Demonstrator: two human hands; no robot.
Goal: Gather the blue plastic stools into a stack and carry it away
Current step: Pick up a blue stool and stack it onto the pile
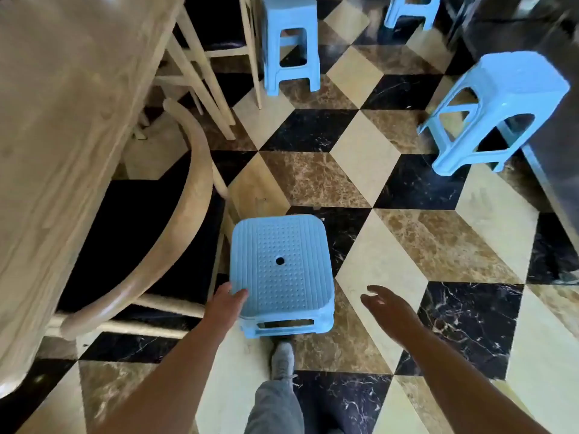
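Four blue stools: nearest stool (280,270) lower centre, upright, square dimpled seat with centre hole facing up, ribbed edges; second stool (289,45) top centre, upright; third stool (410,10) top right, mostly cut off; fourth stool (498,111) at right, standing on the floor, legs splaying down-left in the wide view. Left hand (225,303) gripping the nearest seat's near-left corner, thumb on top. Right hand (387,303) free, fingers loosely spread, holding nothing, just right of that stool. Glossy marble floor (360,158), diamond tiles. Pale wooden table (62,120), curved chair (188,195) at left.
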